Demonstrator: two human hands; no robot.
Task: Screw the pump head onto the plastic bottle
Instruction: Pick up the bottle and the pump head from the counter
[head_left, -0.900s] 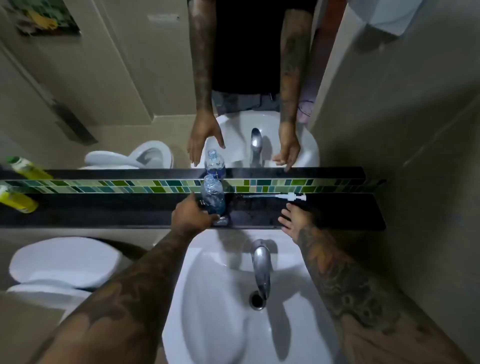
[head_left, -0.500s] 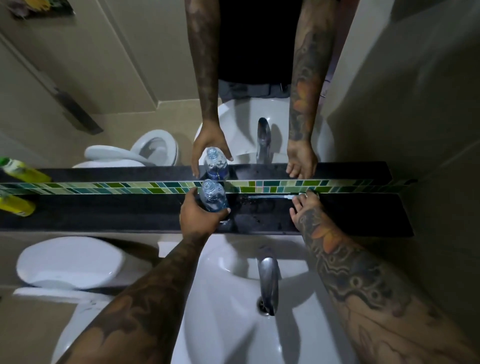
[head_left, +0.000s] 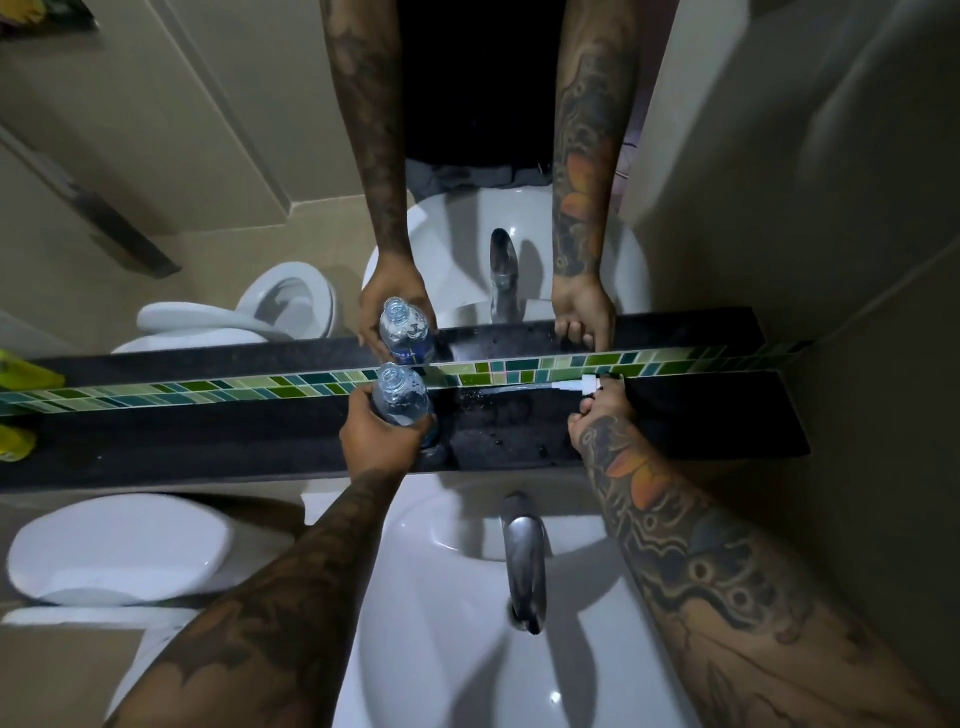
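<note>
A clear plastic bottle (head_left: 399, 397) with an open neck and a blue label stands on the black shelf (head_left: 208, 431) above the sink. My left hand (head_left: 376, 439) is wrapped around its lower body. The white pump head (head_left: 579, 384) lies flat along the back of the shelf against the green tile strip, its thin tube pointing left. My right hand (head_left: 600, 413) has its fingertips on the pump's right end; most of the pump head is hidden under the fingers. The mirror behind repeats both hands and the bottle.
A white sink (head_left: 457, 623) with a chrome tap (head_left: 524, 556) sits directly below the shelf. A white toilet (head_left: 114, 545) stands at the lower left. Yellow-green bottles (head_left: 15, 441) rest on the shelf's far left end. A tiled wall closes in on the right.
My right hand has moved right along the shelf's back edge and closed its fingertips on the pump head. My left hand stays on the bottle. The view has shifted closer.
</note>
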